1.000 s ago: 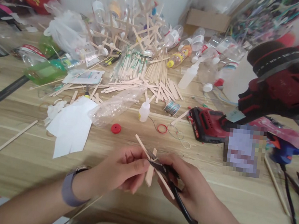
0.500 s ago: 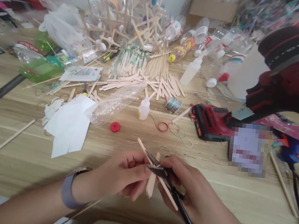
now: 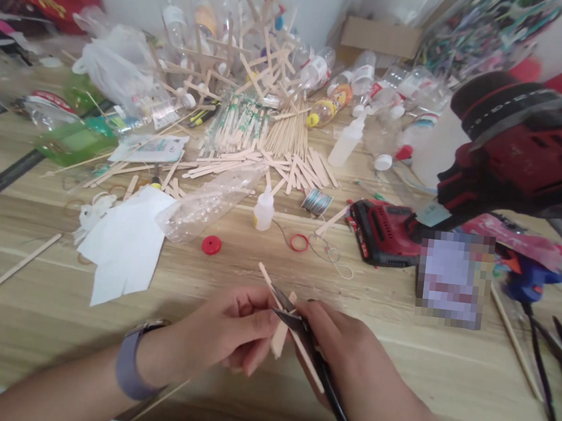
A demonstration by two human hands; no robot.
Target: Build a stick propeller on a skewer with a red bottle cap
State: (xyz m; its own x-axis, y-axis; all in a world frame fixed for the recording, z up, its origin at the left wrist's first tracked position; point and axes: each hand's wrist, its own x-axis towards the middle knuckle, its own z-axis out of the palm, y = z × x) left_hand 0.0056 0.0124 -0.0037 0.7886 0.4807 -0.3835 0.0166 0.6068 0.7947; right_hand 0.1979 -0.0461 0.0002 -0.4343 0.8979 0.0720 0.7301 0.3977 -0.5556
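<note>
My left hand [image 3: 243, 327] pinches crossed wooden craft sticks [image 3: 278, 339] near the table's front edge, thumb on top. A longer thin stick [image 3: 309, 364] runs slantwise across the shorter, wider one. Around the handles of black scissors [image 3: 336, 397] my right hand [image 3: 346, 351] is closed. The blades are apart, one on each side of the wood by the left fingertips. The right fingers are partly hidden behind the hand and handles. Beyond the hands lie a red round cap [image 3: 212, 245] and a small glue bottle [image 3: 263, 210].
A red-black cordless drill [image 3: 389, 232] stands on the right. White paper [image 3: 129, 248] and clear plastic wrap [image 3: 205, 209] lie left. Farther back are loose craft sticks [image 3: 310, 167], a thread spool [image 3: 317, 202], a larger squeeze bottle [image 3: 347, 142] and several plastic bottles [image 3: 317, 72].
The view has shifted slightly, so the table items sit a little further left. My right hand has closed a bit more on the scissors. The sticks remain in my left hand.
</note>
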